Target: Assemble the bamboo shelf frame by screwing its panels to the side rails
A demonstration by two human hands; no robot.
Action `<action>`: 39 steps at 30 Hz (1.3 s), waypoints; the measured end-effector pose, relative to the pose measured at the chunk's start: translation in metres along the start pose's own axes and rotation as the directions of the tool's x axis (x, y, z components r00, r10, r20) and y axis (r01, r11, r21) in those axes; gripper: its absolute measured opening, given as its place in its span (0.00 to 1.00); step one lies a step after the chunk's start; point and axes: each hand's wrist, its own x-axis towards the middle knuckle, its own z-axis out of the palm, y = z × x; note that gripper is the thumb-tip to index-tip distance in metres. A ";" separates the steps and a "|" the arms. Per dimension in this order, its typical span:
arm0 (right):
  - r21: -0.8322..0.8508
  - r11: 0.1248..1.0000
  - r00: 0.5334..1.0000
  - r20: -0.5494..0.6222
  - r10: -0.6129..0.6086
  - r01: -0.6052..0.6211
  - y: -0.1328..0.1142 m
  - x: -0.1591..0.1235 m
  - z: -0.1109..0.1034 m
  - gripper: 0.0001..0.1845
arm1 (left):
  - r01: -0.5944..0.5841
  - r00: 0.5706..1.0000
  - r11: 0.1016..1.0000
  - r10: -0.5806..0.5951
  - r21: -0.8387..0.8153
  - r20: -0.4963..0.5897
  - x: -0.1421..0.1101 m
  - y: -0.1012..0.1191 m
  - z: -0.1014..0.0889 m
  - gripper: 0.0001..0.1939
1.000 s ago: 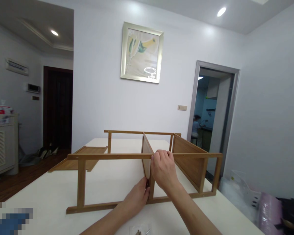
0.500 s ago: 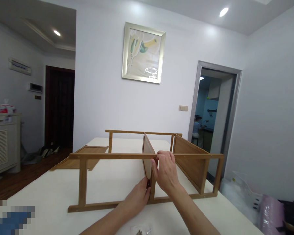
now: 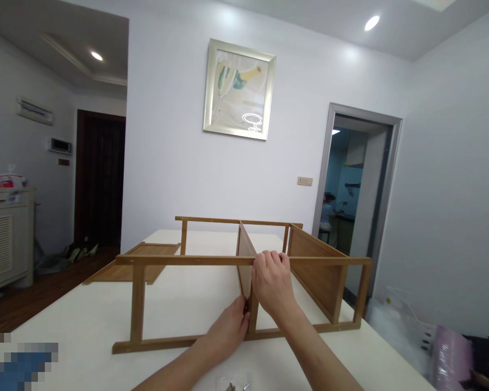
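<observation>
A bamboo shelf frame (image 3: 179, 260) lies on its side on a white table (image 3: 179, 304). My right hand (image 3: 272, 283) is closed over the near top rail where the middle panel (image 3: 244, 256) meets the centre post. My left hand (image 3: 228, 328) is pinched against the lower part of that post, near a dark fitting; what its fingers hold is hidden. A second bamboo panel (image 3: 313, 263) stands fixed at the frame's right end.
A loose bamboo panel (image 3: 134, 263) lies flat at the table's far left. A small clear bag of hardware (image 3: 234, 384) sits at the near edge. Plastic wrap and a purple roll (image 3: 452, 355) lie on the right. A person stands beyond the doorway (image 3: 328, 214).
My right hand's fingers have shifted slightly on the top rail, closing over it again. My left hand and the frame stay put.
</observation>
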 end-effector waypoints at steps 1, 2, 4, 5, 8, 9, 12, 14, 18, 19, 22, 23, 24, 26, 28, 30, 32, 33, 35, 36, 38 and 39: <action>-0.011 1.000 1.000 0.005 -0.002 0.002 0.000 0.000 0.000 0.07 | -0.004 1.000 1.000 0.004 -0.003 0.001 0.000 0.000 0.000 0.06; -0.018 1.000 1.000 0.007 -0.003 0.003 0.000 0.000 0.001 0.08 | -0.006 1.000 1.000 0.006 -0.007 -0.001 0.000 -0.001 0.001 0.06; -0.028 1.000 1.000 -0.001 -0.003 0.003 0.001 -0.001 0.002 0.09 | -0.008 1.000 1.000 0.008 -0.011 -0.004 0.000 -0.002 0.001 0.05; -0.030 1.000 1.000 -0.006 -0.004 0.004 0.001 -0.001 0.003 0.09 | -0.007 1.000 1.000 0.007 -0.012 -0.005 0.001 -0.002 0.001 0.05; -0.033 0.999 1.000 -0.018 -0.009 0.008 0.002 -0.002 0.005 0.11 | -0.010 1.000 1.000 0.010 -0.011 -0.009 0.001 -0.002 0.001 0.05; -0.031 0.999 1.000 -0.026 -0.011 0.010 0.002 -0.003 0.006 0.11 | -0.014 1.000 1.000 0.013 -0.012 -0.008 0.001 -0.002 0.001 0.05; -0.002 1.000 0.998 -0.057 -0.012 0.012 0.003 -0.003 0.007 0.12 | -0.012 1.000 1.000 0.012 -0.018 -0.010 0.000 0.000 0.001 0.05; 0.031 0.999 0.997 -0.071 -0.007 0.009 0.003 -0.004 0.008 0.12 | -0.010 1.000 1.000 0.010 -0.019 -0.008 0.000 0.001 0.000 0.05; 0.143 0.990 0.993 -0.114 0.025 -0.009 0.003 -0.007 0.010 0.12 | -0.004 1.000 1.000 0.004 -0.016 0.000 0.000 0.002 -0.001 0.06; 0.188 0.982 0.991 -0.131 0.036 -0.011 0.003 -0.008 0.009 0.12 | 0.000 1.000 1.000 0.000 -0.018 0.004 0.001 0.003 -0.002 0.06; 0.327 0.945 0.984 -0.161 0.069 -0.013 0.005 -0.012 0.008 0.08 | -0.007 1.000 1.000 0.008 -0.023 0.007 0.000 0.003 -0.001 0.06; 0.359 0.933 0.984 -0.160 0.078 -0.016 0.006 -0.013 0.007 0.07 | -0.013 1.000 1.000 0.013 -0.025 0.000 0.000 0.003 -0.001 0.06; 0.380 0.925 0.985 -0.154 0.084 -0.019 0.006 -0.014 0.007 0.06 | -0.021 1.000 0.999 0.021 -0.027 -0.006 0.000 0.002 -0.001 0.06; 0.392 0.920 0.987 -0.137 0.088 -0.027 0.006 -0.014 0.006 0.05 | -0.032 0.999 0.999 0.032 -0.028 -0.012 -0.001 0.002 -0.001 0.06; 0.379 0.925 0.988 -0.126 0.093 -0.039 0.005 -0.014 0.005 0.04 | -0.035 0.999 0.999 0.035 -0.023 -0.008 -0.001 0.002 -0.001 0.06; 0.355 0.934 0.987 -0.130 0.099 -0.047 0.002 -0.013 0.004 0.05 | -0.028 1.000 1.000 0.028 -0.012 -0.003 -0.001 0.002 -0.002 0.06; 0.324 0.945 0.986 -0.134 0.099 -0.051 0.000 -0.011 0.004 0.05 | -0.021 1.000 1.000 0.021 -0.008 0.002 -0.001 0.003 -0.003 0.06; 0.306 0.951 0.986 -0.135 0.094 -0.049 -0.001 -0.010 0.005 0.05 | -0.022 1.000 1.000 0.022 -0.011 0.001 -0.001 0.004 -0.004 0.06; 0.262 0.964 0.987 -0.134 0.083 -0.046 -0.001 -0.009 0.005 0.05 | -0.025 1.000 1.000 0.025 -0.015 -0.006 -0.001 0.005 -0.004 0.06; 0.237 0.971 0.988 -0.132 0.074 -0.041 -0.001 -0.008 0.006 0.05 | -0.027 1.000 1.000 0.027 -0.014 -0.008 -0.001 0.005 -0.004 0.06; 0.183 0.983 0.991 -0.118 0.054 -0.032 0.000 -0.008 0.006 0.05 | -0.024 1.000 1.000 0.024 -0.006 -0.013 -0.002 0.005 -0.004 0.05; 0.154 0.988 0.994 -0.103 0.042 -0.026 0.000 -0.008 0.006 0.05 | -0.025 1.000 1.000 0.024 -0.004 -0.013 -0.002 0.005 -0.004 0.05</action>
